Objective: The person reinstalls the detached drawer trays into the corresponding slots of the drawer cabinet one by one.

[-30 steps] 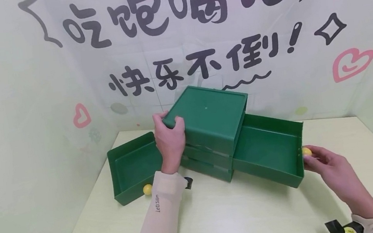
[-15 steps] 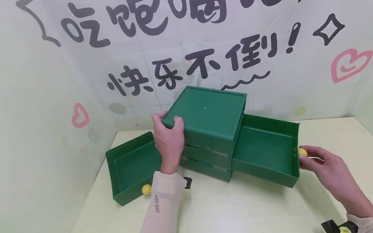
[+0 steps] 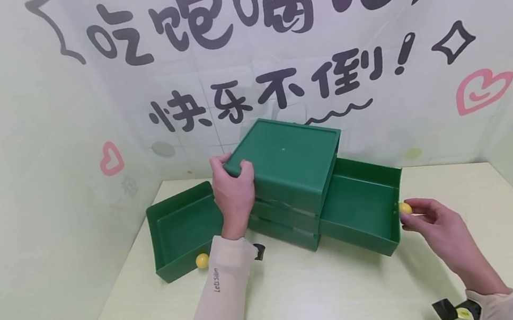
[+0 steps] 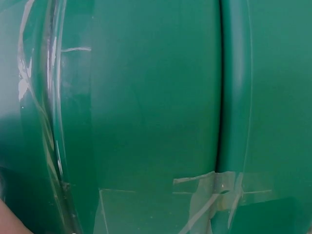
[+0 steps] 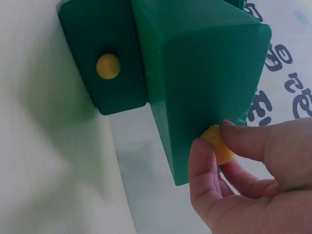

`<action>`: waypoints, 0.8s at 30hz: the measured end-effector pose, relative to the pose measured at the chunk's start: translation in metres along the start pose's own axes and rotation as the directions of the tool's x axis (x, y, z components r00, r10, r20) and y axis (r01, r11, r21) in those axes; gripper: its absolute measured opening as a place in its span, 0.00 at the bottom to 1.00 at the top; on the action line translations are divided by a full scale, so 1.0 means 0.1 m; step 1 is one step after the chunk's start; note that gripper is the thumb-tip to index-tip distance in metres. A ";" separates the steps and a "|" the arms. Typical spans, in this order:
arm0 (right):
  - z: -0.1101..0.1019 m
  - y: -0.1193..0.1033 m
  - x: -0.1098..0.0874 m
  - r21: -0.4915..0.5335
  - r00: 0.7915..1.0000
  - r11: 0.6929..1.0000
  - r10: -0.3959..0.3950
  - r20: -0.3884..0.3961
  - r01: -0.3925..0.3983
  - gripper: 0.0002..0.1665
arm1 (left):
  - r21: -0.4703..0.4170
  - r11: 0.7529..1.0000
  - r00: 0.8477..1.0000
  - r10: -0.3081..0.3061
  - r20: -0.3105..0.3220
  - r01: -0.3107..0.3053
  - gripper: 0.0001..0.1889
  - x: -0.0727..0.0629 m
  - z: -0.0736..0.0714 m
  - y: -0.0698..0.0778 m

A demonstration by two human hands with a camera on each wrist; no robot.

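- White backdrop (image 3: 65, 125) w/ black Chinese lettering (image 3: 281, 95) fills the upper frame.
- Pale table (image 3: 302, 298) spans btm of frame, edge to edge approx.
- Green cabinet (image 3: 285, 156), stacked in tiers, stands upright at ctr; clear tape (image 4: 204, 197) crosses a seam, lower right of the L wrist view.
- R drawer (image 3: 363, 205) juts open from the cabinet toward right of frame, partly out, interior bare, shadow on the table below.
- L drawer (image 3: 185, 227), also open-topped, sits at ctr-left; its inner end is hidden behind the L arm, so can't tell if it joins the cabinet.
- R hand (image 3: 442, 228), lower right, nearly closed: thumb & fingers pinch the yellow knob (image 3: 405, 208) on the R drawer's end.
- L hand (image 3: 235, 192), ctr-left, partly curled, grips the cabinet's upper front-left corner; some fingers hidden.
- Second knob (image 3: 202, 261), yellow, on the L drawer's front, just beside the L sleeve (image 3: 220, 298).
- Third knob (image 5: 108, 66), also yellow, on a lower green front, upper left of the R wrist view.
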State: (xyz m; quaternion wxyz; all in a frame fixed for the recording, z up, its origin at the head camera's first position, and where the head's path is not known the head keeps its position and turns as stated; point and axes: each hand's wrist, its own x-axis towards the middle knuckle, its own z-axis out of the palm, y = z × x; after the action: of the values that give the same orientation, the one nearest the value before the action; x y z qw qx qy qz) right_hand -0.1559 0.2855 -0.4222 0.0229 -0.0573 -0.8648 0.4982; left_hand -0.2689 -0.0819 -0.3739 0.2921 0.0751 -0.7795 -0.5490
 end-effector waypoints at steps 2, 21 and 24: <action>0.01 -0.02 0.00 0.013 1.000 1.000 0.000 0.010 0.000 0.38 | 0.000 1.000 1.000 -0.001 0.002 0.001 0.21 0.00 0.00 0.00; 0.15 -0.11 0.04 0.078 0.999 0.997 0.011 0.041 -0.014 0.35 | 0.004 1.000 1.000 0.010 0.000 -0.010 0.21 0.00 -0.04 0.03; 0.15 -0.11 0.04 0.078 0.999 0.997 0.020 0.045 -0.023 0.35 | 0.005 1.000 1.000 0.008 -0.001 -0.008 0.21 -0.01 -0.04 0.02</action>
State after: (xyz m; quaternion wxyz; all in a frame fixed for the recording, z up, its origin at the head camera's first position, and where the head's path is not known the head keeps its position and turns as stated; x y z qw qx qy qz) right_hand -0.1620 0.2672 -0.4202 0.0007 -0.0546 -0.8441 0.5334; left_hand -0.2657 -0.0834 -0.3713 0.2943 0.0729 -0.7812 -0.5456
